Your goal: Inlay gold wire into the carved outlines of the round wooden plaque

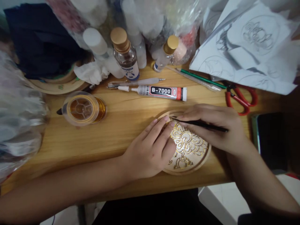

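Observation:
A round wooden disc (190,149) with a gold wire flower pattern lies near the table's front edge. My left hand (150,148) rests on the disc's left side, fingers stretched flat and pressing on the pattern. My right hand (214,126) lies over the disc's upper right, fingers pinched round a thin black tool (201,124) whose tip points left toward the top of the pattern, close to my left fingertips.
A B-7000 glue tube (161,92) and a white pen-like tool (137,83) lie behind the disc. A spool of gold wire (83,109) sits left. Bottles (125,54), plastic bags, red scissors (240,98), drawn paper sheets (248,43) and a phone (269,137) surround the wooden table (117,131).

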### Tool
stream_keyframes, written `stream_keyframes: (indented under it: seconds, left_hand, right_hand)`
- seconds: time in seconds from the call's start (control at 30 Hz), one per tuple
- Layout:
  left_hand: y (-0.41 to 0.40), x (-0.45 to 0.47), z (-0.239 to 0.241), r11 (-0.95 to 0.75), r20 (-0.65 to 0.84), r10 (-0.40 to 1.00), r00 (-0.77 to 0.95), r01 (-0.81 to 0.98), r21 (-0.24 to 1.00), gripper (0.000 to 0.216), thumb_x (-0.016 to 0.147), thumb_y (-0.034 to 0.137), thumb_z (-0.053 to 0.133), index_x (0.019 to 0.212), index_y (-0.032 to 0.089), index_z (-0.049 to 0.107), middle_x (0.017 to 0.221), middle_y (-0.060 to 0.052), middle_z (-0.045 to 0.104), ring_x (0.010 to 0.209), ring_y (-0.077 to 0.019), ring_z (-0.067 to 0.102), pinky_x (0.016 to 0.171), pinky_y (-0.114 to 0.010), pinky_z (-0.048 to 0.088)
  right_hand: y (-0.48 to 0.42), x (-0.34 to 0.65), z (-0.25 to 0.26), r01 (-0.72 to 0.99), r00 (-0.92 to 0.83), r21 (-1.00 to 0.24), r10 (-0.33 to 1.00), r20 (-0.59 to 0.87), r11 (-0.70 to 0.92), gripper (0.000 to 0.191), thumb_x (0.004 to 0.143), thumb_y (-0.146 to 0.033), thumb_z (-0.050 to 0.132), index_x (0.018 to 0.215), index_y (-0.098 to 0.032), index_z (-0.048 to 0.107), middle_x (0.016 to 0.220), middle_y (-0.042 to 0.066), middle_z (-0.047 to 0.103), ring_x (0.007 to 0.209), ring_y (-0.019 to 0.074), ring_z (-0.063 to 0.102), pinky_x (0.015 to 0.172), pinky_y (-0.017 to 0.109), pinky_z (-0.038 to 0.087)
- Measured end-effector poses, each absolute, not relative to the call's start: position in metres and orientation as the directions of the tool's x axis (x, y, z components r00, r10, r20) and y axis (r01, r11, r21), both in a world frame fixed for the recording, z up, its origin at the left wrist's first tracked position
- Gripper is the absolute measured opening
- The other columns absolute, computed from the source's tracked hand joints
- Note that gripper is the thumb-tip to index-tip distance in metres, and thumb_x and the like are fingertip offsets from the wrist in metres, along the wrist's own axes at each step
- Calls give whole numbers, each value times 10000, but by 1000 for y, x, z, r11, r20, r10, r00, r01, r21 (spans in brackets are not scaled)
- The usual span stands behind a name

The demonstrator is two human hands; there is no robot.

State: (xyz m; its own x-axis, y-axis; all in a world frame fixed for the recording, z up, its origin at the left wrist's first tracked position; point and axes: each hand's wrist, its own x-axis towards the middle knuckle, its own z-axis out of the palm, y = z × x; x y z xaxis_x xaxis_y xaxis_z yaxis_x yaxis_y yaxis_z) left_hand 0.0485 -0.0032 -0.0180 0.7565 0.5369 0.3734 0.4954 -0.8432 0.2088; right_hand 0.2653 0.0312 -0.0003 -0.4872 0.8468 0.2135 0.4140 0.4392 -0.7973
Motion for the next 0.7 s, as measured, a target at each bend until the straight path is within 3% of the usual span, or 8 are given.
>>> stream_keyframes:
  seconds: [0.13, 0.27, 0.47, 0.57, 0.7]
  left_hand:
    - [-3, 49, -19, -846, 381, 532, 756, 491, 208, 150, 922, 112, 464, 861, 67, 594, 1210, -211, 641, 1197, -366, 571, 1007, -471, 520]
    - [-3, 46, -24, -853, 377, 522, 765, 471, 226, 157, 927, 119, 458, 870, 65, 593, 1237, -223, 620, 1240, -368, 537, 1027, -485, 499]
    - [-2, 42, -24, -875, 387, 484, 785, 435, 211, 138, 930, 115, 476, 916, 59, 601, 1254, -222, 607, 1281, -352, 504, 1019, -485, 502]
    - [0, 41, -18, -889, 452, 451, 769, 432, 152, 126, 934, 121, 488, 897, 77, 600, 1154, -185, 665, 1162, -297, 605, 959, -444, 544]
    - [5, 40, -11, -934, 625, 318, 713, 348, 78, 121, 917, 98, 506, 831, 95, 591, 842, -96, 707, 800, -193, 678, 759, -356, 581]
  right_hand:
    - [30, 263, -2, 413, -449, -819, 871, 198, 399, 241, 820, -135, 669, 1019, -268, 691, 935, -1, 747, 840, 138, 704, 722, 271, 578]
    - [28, 258, -1, 418, -271, -872, 951, 146, 254, 133, 779, -144, 711, 885, -224, 700, 813, -14, 723, 710, 105, 665, 614, 228, 539]
    - [31, 252, 0, 352, -78, -930, 993, 86, 108, 75, 750, -143, 731, 787, -203, 705, 725, -27, 710, 652, 97, 650, 593, 216, 530]
    - [33, 253, -3, 307, -24, -951, 999, 35, 41, 68, 743, -146, 735, 762, -201, 702, 708, -23, 698, 636, 103, 638, 576, 227, 521]
    - [32, 256, -5, 250, 22, -968, 999, 36, 29, 62, 749, -147, 726, 749, -189, 680, 701, -20, 668, 611, 103, 611, 566, 237, 504]
